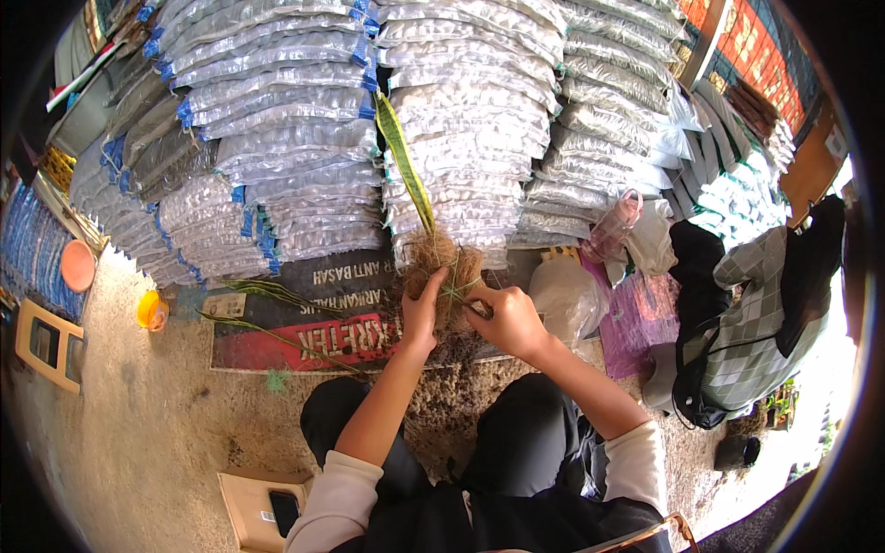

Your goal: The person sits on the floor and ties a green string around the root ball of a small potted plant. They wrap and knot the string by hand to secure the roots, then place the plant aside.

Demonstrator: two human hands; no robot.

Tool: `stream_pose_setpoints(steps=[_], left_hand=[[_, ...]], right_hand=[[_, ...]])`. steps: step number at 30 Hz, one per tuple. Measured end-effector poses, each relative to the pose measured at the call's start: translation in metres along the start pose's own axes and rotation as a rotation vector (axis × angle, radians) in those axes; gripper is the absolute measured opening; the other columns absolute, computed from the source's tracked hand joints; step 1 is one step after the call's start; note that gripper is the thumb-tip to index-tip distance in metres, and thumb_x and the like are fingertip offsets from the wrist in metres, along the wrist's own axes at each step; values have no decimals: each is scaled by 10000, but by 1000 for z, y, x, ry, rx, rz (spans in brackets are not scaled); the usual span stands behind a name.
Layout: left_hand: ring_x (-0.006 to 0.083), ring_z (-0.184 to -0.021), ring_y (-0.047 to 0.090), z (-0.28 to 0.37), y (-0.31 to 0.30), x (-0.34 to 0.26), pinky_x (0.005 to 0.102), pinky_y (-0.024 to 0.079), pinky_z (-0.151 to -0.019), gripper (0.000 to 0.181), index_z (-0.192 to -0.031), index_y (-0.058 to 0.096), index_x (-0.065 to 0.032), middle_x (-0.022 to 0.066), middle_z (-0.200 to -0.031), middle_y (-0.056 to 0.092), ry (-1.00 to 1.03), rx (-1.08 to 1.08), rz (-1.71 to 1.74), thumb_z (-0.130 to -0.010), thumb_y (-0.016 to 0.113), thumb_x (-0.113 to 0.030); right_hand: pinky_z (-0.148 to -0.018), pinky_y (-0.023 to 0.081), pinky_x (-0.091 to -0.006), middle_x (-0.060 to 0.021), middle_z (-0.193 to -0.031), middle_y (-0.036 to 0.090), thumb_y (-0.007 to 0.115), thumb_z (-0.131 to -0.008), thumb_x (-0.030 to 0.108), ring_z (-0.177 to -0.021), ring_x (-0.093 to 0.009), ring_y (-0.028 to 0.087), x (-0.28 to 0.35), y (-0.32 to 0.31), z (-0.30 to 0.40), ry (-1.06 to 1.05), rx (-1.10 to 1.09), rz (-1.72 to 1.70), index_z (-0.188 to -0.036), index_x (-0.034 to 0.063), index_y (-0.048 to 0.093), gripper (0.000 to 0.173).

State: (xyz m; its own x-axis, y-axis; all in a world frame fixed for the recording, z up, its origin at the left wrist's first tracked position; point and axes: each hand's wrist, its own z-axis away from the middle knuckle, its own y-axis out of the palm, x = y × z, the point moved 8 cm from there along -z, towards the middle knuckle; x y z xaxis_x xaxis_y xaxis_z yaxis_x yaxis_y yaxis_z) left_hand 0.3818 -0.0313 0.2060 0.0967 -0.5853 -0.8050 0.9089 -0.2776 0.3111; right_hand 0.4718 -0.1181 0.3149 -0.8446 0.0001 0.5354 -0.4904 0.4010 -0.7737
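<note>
My left hand [423,312] grips a bundle of brown coconut fibre [430,257] from its left side. Green string [453,290] crosses the bundle and is wound around it. At the bundle's right side, my right hand [510,319] has its fingertips pinched together beside the string; they seem to hold its end, partly hidden by the fingers. A long snake plant leaf [404,159] with yellow edges rises from the top of the bundle. Further snake plant leaves [283,290] lie to the left on a dark printed sheet [242,345], which bears writing and scattered dark soil.
Tall stacks of filled clear plastic bags [456,138] stand ahead. On the left are an orange cup [152,311] and a terracotta saucer [77,266]. A phone [284,511] rests on cardboard [252,508]. To the right are a plastic bag [567,297] and a grey checked garment [747,311].
</note>
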Motion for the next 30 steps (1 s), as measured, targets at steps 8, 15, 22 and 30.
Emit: stream_pose_setpoints(steps=[8,15,22,30], left_hand=[[283,-1269,229,-9,1,9,491,213,-1005,1031,-1364,145,-25,146,-1359,249,8,16,52,-645,707,-504],[306,-1261,232,-25,9,9,506,203,-1003,1022,-1364,127,-24,160,-1330,271,104,208,91,-654,696,-491],[282,-1229,282,-49,-1,22,489,229,-995,915,-1321,225,-9,156,-1302,315,123,111,140,-666,703,-433],[239,-1274,217,-33,1,8,480,154,-1027,837,-1311,290,-30,117,-1337,316,121,93,118,-681,699,-402]], right_hand=[[-450,384,-285,-128,-530,519,650,-709,93,-439,-108,448,-15,-5,2,107,-38,-280,-817,-10,618,152],[-530,460,-421,-201,-633,578,571,-802,136,-585,-367,578,-3,4,19,75,22,-70,-893,23,549,147],[-493,435,-395,-179,-619,572,499,-855,114,-535,-337,564,-10,15,48,68,176,-283,-936,26,527,123],[-380,164,-223,49,-508,271,447,-906,159,-413,-43,226,-69,69,89,735,598,-1243,-897,1,525,177]])
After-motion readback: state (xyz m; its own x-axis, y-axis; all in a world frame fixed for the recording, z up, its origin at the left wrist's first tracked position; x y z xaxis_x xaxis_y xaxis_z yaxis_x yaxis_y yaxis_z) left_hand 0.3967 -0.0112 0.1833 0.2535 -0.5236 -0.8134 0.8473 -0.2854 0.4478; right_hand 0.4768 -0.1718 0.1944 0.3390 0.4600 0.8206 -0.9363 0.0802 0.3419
